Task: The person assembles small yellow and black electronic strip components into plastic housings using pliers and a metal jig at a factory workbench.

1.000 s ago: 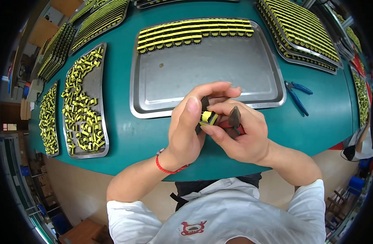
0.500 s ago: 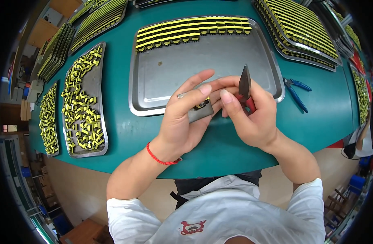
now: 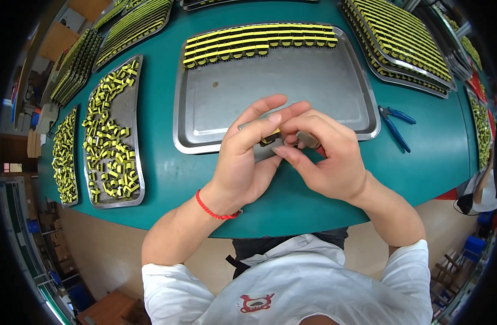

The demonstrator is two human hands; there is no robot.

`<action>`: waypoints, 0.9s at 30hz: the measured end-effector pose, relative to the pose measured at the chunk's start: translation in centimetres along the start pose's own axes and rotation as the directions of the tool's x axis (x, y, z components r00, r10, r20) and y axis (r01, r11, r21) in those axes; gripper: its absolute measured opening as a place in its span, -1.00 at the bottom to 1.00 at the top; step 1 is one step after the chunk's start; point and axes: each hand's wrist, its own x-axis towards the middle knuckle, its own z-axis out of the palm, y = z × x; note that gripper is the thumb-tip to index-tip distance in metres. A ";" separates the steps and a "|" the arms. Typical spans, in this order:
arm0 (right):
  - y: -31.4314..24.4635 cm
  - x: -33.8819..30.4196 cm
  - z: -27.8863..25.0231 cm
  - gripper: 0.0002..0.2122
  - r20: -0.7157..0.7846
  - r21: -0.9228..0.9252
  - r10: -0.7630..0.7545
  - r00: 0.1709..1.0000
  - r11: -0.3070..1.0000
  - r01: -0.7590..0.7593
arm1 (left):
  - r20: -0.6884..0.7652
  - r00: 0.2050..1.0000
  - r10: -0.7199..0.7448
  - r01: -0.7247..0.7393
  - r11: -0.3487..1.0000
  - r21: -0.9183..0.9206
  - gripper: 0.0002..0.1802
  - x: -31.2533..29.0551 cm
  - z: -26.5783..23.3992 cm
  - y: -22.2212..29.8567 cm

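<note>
1. Left hand point(image 3: 243, 157): raised over the counter point(image 3: 167, 179) at its near edge. The thumb clamps a grey metal block point(image 3: 266, 152) against the fingers; the remaining fingers extend toward the right. A red cord bracelet point(image 3: 216, 215) encircles the wrist.
2. Yellow-and-black part point(image 3: 272, 138): located at the grey metal block, between the two hands, partly covered by fingers.
3. Right hand point(image 3: 334, 162): thumb and index finger pinch together at the right end of the block. Whatever lies between these fingertips cannot be told. Red-handled pliers point(image 3: 309, 140) are held within the curled fingers, mostly hidden.
4. Central tray point(image 3: 275, 86): positioned beyond the hands. Rows of yellow-and-black parts point(image 3: 259, 40) line its far side; the nearest row stops short, partway across.
5. Blue-handled cutters point(image 3: 396, 129): lying on the counter, just right of the central tray.
6. Left tray point(image 3: 130, 103): contains loose, jumbled parts.
7. Stacked trays point(image 3: 446, 94): located far right, bearing parts in rows.
</note>
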 end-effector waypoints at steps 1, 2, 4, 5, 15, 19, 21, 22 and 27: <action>0.1 0.0 0.1 -0.75 -0.018 0.007 -0.012 1.000 1.000 0.012 | -0.007 1.000 0.001 -0.001 1.000 0.002 -0.51 0.0 0.1 -0.1; 0.2 0.0 0.1 -0.74 -0.037 0.013 -0.023 0.999 1.000 0.024 | -0.014 1.000 0.001 -0.001 1.000 0.004 -0.52 0.0 0.2 -0.2; 0.3 0.2 0.2 -0.73 -0.035 0.025 -0.020 0.999 0.999 0.021 | -0.010 1.000 0.016 -0.016 0.999 -0.034 -0.53 0.1 0.2 -0.4; 0.3 0.2 0.3 -0.72 -0.035 0.035 -0.017 0.999 0.999 0.019 | -0.006 1.000 0.030 -0.031 0.997 -0.071 -0.52 0.1 0.2 -0.5; 0.8 0.2 0.3 -0.70 0.016 -0.196 -0.154 0.988 0.968 0.155 | 0.012 1.000 -0.020 0.022 0.983 -0.181 -0.47 0.2 0.3 -0.7; 0.4 0.1 0.2 -0.70 0.022 -0.080 -0.101 0.995 0.992 0.103 | -0.001 0.999 -0.046 0.045 0.982 -0.186 -0.48 0.2 0.2 -0.5; 0.1 0.2 -0.1 -0.70 0.030 0.045 -0.033 0.999 0.998 0.032 | 0.036 0.999 -0.039 0.045 0.980 -0.196 -0.49 0.3 -0.3 -0.6; 0.1 0.1 -0.3 -0.70 0.001 0.152 -0.010 1.000 0.988 0.010 | 0.045 0.999 -0.004 0.012 0.982 -0.188 -0.52 0.4 -0.6 -0.7; 0.2 0.0 -1.1 -0.68 -0.095 0.271 0.068 0.993 0.962 -0.040 | 0.005 0.997 0.071 -0.069 0.987 -0.142 -0.50 0.4 0.3 -0.3</action>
